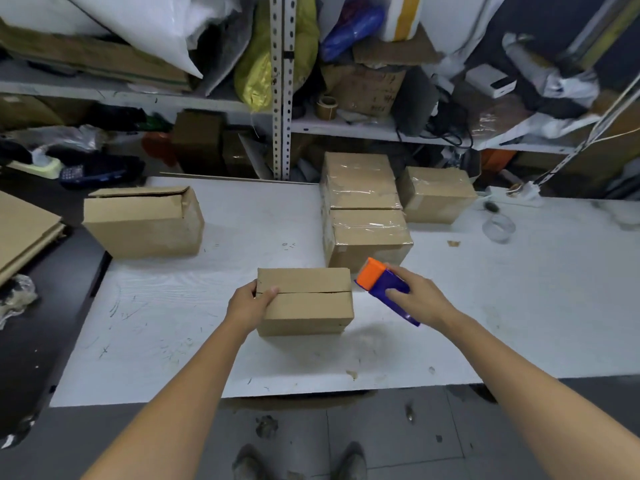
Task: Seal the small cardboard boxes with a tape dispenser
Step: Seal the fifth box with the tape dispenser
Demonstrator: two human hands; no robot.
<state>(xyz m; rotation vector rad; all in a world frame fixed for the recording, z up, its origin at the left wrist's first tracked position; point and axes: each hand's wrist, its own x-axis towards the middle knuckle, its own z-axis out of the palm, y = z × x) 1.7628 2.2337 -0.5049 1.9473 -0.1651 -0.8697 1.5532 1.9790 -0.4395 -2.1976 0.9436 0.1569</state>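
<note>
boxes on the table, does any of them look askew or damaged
Yes. The untaped box at the far left of the table has its top flap raised unevenly and a dented upper right corner. The near box, which the left hand holds, looks neat; its seam is only unsealed.

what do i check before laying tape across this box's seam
1. Flaps of the small cardboard box closed, seam together: ok.
2. Left hand steadying the box's left end: ok.
3. Right hand holding the tape dispenser: ok.
4. Dispenser on the box: not ok, it is off the right end.
5. Tape end ready to stick: cannot tell.
6. Seam path free: not ok, the left thumb lies on its left end.
</note>
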